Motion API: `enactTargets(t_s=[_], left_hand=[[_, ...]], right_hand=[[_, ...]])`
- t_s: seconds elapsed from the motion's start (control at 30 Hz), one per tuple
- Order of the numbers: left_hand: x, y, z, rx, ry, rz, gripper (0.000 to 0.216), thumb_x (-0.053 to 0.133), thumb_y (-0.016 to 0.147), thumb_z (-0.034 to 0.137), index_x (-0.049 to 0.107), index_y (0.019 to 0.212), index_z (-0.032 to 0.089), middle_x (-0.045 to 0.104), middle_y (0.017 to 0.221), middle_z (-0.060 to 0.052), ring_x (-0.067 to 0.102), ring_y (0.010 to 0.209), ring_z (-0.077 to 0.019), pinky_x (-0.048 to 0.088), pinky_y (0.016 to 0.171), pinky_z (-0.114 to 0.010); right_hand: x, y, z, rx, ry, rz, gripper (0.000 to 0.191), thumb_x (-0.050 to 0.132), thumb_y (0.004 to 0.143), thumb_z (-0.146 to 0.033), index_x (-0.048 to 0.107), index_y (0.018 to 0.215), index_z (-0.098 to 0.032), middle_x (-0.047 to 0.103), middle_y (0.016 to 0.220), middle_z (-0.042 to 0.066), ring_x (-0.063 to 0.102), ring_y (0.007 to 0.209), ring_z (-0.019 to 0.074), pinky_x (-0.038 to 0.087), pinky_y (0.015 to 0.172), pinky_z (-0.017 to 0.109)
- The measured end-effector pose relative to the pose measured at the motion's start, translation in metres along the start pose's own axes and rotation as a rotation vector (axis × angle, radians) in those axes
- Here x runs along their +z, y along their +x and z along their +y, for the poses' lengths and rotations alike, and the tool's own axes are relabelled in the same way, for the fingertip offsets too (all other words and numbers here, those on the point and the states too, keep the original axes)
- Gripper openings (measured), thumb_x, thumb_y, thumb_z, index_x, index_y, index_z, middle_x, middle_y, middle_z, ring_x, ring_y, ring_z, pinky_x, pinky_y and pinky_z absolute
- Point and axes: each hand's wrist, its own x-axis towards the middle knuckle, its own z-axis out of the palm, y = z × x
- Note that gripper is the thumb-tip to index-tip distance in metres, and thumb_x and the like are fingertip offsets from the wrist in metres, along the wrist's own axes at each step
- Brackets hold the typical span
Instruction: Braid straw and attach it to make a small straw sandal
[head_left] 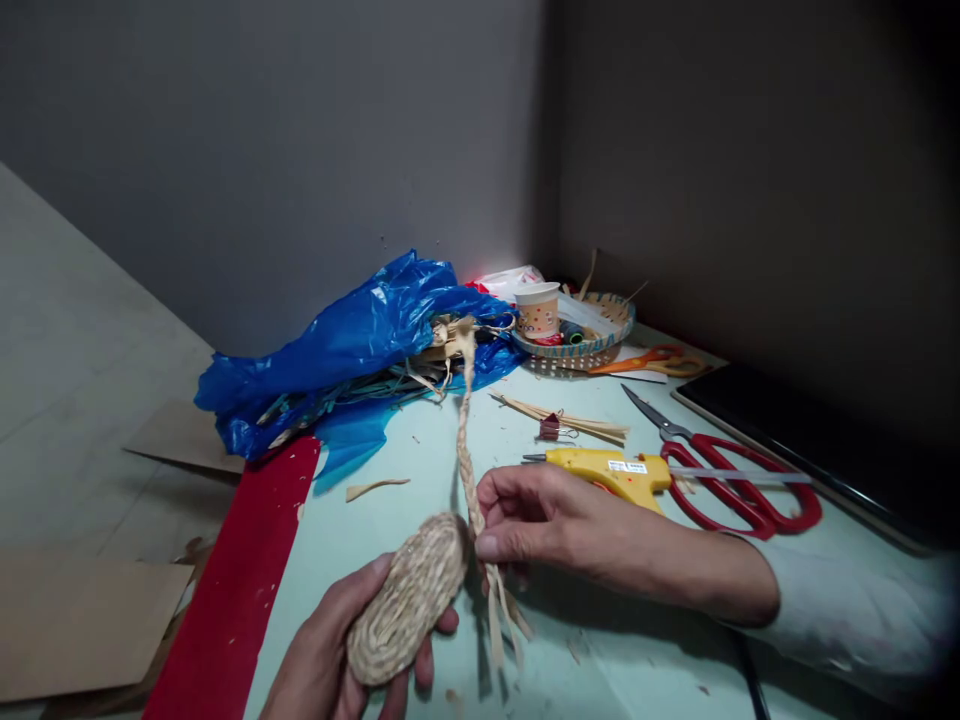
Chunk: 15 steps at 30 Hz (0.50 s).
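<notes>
My left hand [330, 640] is closed around an oval coil of woven straw braid [409, 598], thumb along its left edge and fingers beneath. In my right hand [525, 515] the lower part of a straw braid [464, 440] is pinched between thumb and fingers. That braid runs up toward the straw bundle at the back, and its loose strand ends [499, 620] hang below my fingers. The coil's upper end is close beside the braid; whether they are joined I cannot tell. Just beyond my right wrist lies a yellow glue gun [611, 470] with a clear glue stick.
A blue plastic bag [352, 325] holding straw lies at the back left. Behind stands a woven basket [577, 350] with a paper cup [537, 310]. Red-handled scissors [731, 480], orange-handled scissors [660, 358], a binder clip [550, 428] on straw strips and a black flat panel [795, 440] lie right.
</notes>
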Motion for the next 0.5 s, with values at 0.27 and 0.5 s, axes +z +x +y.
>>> enactTargets(t_s=[0.27,0.5], left_hand=[[0.007,-0.003,-0.005,0.028,0.267,-0.086,0.041,0.050,0.093,0.043,0.074,0.091,0.011,0.068,0.050,-0.008,0.046,0.033,-0.0094,0.026,0.028,-0.014],[-0.003,-0.001,-0.001,0.565,0.658,0.210,0.013,0.068,0.082,0.026,0.080,0.077,0.025,0.070,0.070,-0.004,0.059,0.073,-0.0238,0.049,0.069,-0.024]], right_hand=[[-0.002,-0.003,-0.001,-0.070,-0.256,0.019,0.023,0.063,0.092,-0.034,0.050,0.080,-0.019,0.055,0.069,-0.005,0.051,0.062,0.0112,0.038,0.055,0.021],[-0.001,-0.001,0.001,-0.121,-0.427,0.058,0.023,0.061,0.094,-0.035,0.051,0.079,-0.020,0.056,0.070,-0.005,0.053,0.067,0.0127,0.038,0.059,0.022]])
